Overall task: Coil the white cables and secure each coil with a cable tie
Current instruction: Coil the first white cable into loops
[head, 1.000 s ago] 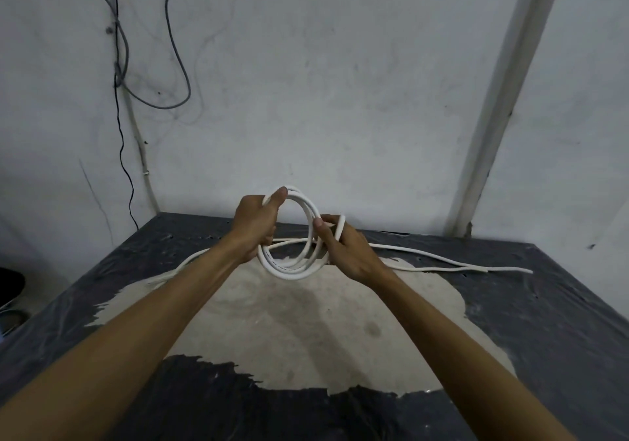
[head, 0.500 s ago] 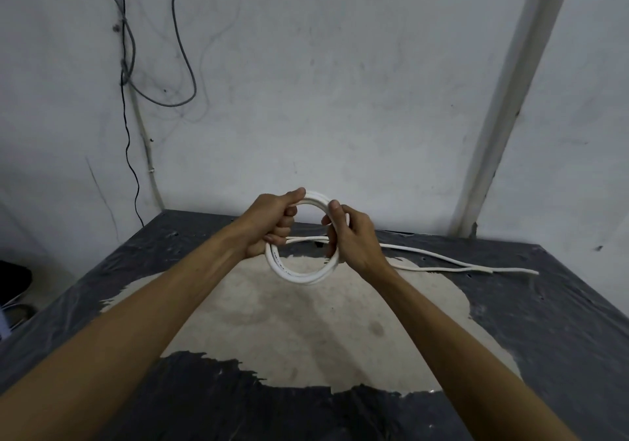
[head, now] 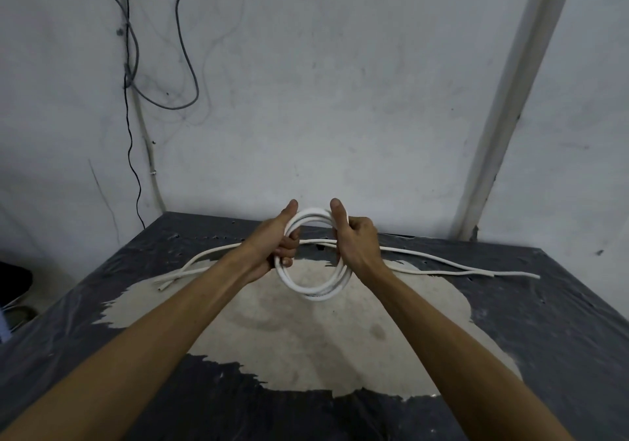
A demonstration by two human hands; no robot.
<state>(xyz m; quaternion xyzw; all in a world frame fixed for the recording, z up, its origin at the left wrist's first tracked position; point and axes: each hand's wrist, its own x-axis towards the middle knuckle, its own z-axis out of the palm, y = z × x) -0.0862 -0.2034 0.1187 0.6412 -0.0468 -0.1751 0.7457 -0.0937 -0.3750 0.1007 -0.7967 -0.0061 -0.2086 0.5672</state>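
Both hands held a coil of white cable (head: 315,289) upright above the table (head: 561,321), near its far edge. The left hand (head: 277,248) gripped the coil's left side, its fingers curled through the ring and its thumb stretched up along the top of the loops. The right hand (head: 357,243) clasped the right side in the same way, thumb raised against the upper arc and fingers wrapped round the strands. The lower half of the coil hung free between the wrists, over a pale worn patch (head: 323,338) in the table's dark covering. Behind the hands, loose white cables (head: 442,265) lay across the tabletop, running from the left part to well out on the right. Dark wires (head: 183,49) hung on the grey wall (head: 340,100) at upper left.
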